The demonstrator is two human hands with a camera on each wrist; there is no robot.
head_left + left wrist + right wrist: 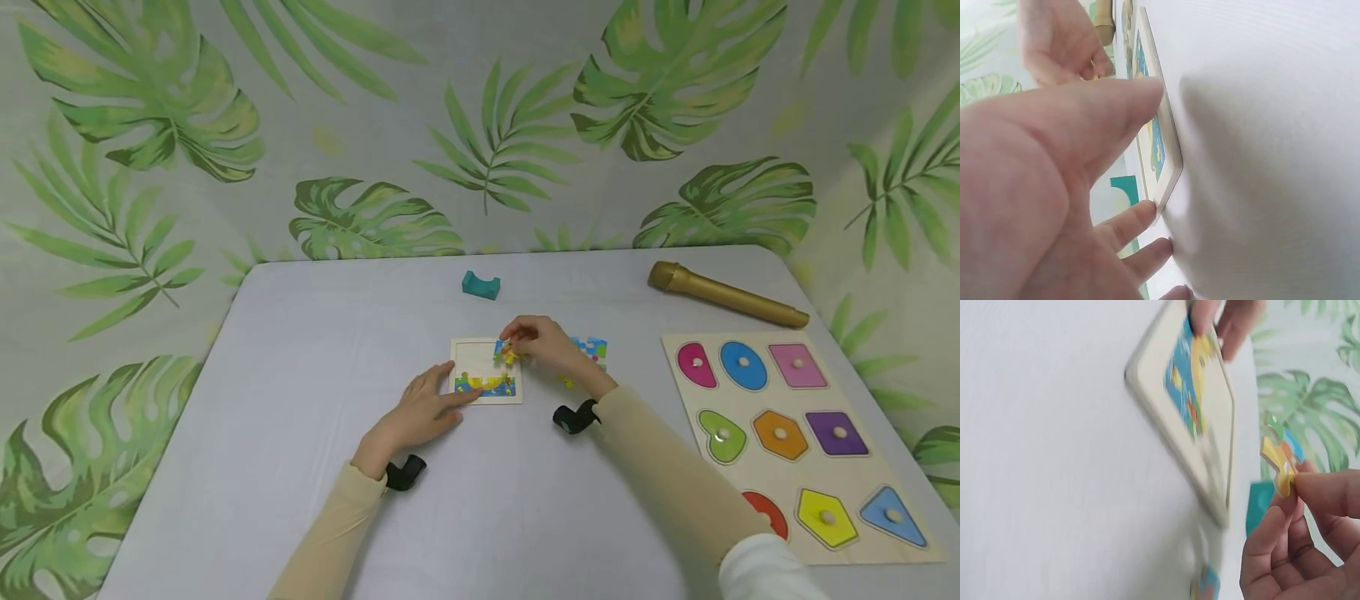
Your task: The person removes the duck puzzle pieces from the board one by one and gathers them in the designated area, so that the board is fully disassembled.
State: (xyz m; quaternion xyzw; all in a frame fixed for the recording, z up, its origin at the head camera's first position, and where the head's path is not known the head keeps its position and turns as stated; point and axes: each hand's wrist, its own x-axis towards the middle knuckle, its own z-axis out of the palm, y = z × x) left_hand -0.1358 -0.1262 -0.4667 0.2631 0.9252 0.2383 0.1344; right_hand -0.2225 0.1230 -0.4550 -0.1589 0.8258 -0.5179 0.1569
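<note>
My left hand [416, 412] rests at the left and lower edge of a small wooden jigsaw tray [472, 352], fingers fairly straight. In the left wrist view its thumb [1129, 100] lies over the tray's near rim. A strip of joined blue and yellow pieces [487, 386] fills the tray's lower part; the upper part is bare board. Above the tray's right side, my right hand [547, 343] pinches a jigsaw piece [1282, 456] between thumb and fingers. That piece is yellow, green, blue and orange, held tilted and apart from the tray. More loose jigsaw pieces [596, 348] lie right of it, partly hidden by the hand.
A teal block [481, 286] with a curved notch stands behind the tray. At the right lies a wooden shape board [738, 487] with knobbed coloured shapes. A gold microphone [727, 296] lies behind that board, near the table's back right corner.
</note>
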